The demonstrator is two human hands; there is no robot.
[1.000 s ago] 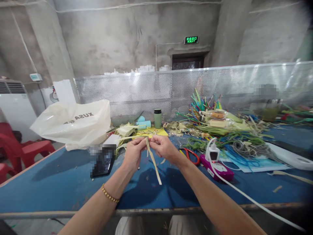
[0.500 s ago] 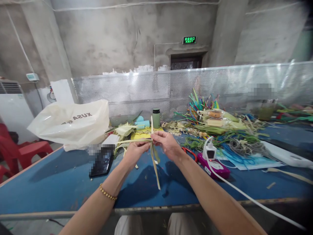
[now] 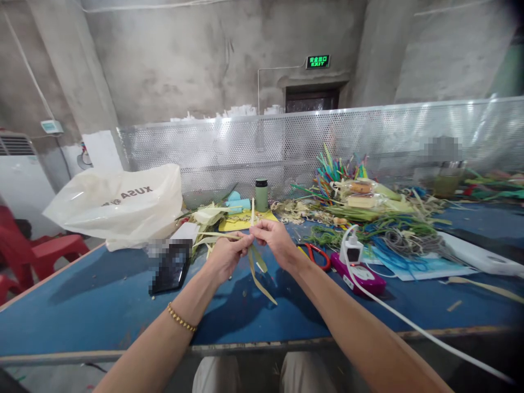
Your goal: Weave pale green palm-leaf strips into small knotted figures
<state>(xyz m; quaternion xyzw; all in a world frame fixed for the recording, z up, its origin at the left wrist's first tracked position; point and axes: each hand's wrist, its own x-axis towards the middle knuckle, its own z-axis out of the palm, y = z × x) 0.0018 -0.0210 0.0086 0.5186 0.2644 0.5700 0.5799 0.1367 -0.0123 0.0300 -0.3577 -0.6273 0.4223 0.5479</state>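
Straw-coloured strips (image 3: 264, 290) sit pinched between the fingertips of left hand (image 3: 227, 256) and right hand (image 3: 275, 238), tails hanging toward five o'clock; should either pinch slacken, I'd fear their crossing slipping apart

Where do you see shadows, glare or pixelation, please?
Head view: soft shadows lie on the flat blue tabletop below the bare left hand and right hand; head view: pale glare streaks the silvery perforated metal screen; head view: blocky pixelation covers part of the black rectangular phone.
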